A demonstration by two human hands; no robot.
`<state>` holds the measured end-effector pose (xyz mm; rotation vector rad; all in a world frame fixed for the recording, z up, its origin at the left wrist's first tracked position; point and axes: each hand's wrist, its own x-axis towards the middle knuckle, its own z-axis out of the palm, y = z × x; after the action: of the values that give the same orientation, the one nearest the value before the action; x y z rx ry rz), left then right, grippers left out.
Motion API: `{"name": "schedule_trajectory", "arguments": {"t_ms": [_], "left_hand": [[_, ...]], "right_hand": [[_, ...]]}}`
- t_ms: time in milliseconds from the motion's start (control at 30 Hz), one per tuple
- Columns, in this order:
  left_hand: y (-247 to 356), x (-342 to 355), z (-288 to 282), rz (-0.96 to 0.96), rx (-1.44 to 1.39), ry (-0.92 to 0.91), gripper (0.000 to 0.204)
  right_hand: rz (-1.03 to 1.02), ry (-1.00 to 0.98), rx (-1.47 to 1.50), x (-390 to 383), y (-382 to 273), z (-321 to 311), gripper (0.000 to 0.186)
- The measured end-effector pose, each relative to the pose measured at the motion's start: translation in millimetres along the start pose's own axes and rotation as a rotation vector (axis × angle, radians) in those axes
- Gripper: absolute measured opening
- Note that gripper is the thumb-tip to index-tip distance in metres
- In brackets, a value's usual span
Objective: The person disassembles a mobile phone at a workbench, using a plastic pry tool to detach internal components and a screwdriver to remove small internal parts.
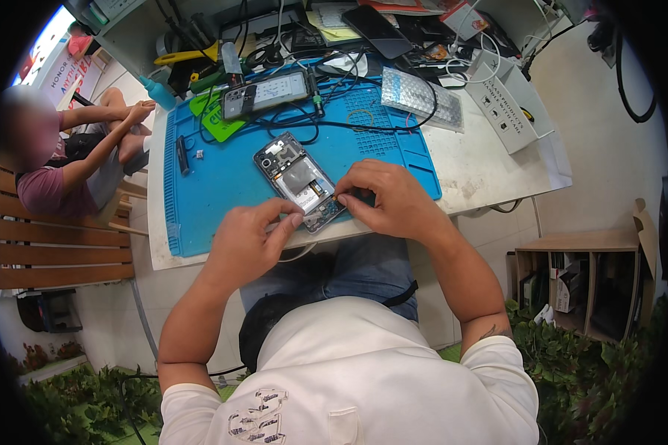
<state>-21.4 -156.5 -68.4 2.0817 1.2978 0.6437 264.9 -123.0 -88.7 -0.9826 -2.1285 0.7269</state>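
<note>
An opened smartphone (298, 176) lies tilted on the blue silicone repair mat (222, 196), its inner parts bare. My left hand (252, 241) is at the phone's lower left edge, thumb and forefinger brought close together. My right hand (386, 199) pinches at the lower right side of the phone, near a small circuit board. Whatever lies between the fingertips of either hand is too small to name. Left of the phone, a small black tool (182, 156) and a tiny metal part (199, 154) rest on the mat.
Behind the opened phone lies another phone (265, 96) with a lit screen, amid cables and a green card (216, 119). Bubble wrap (423, 100), a white box (501, 104) and a dark phone (377, 31) lie farther back. A seated person (74, 156) is at the left.
</note>
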Motion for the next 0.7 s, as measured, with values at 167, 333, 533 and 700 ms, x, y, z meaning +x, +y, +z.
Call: {"name": "schedule_trajectory", "arguments": {"t_ms": [167, 333, 533, 700], "left_hand": [[1.7, 0.0, -1.8, 0.043, 0.048, -0.005, 0.014], [5.6, -2.3, -2.6, 0.098, 0.082, 0.024, 0.013], [3.0, -2.5, -2.3, 0.068, 0.053, 0.011, 0.012], [0.1, -1.8, -4.3, 0.051, -0.015, 0.032, 0.013]], "right_hand": [[-0.015, -0.014, -0.016, 0.4, -0.9, -1.6, 0.012], [-0.026, -0.014, -0.07, 0.3, -5.1, -0.3, 0.012], [-0.049, 0.008, -0.023, 2.6, -3.2, 6.9, 0.015], [0.058, -0.077, -0.013, 7.9, -8.2, 3.9, 0.012]]}}
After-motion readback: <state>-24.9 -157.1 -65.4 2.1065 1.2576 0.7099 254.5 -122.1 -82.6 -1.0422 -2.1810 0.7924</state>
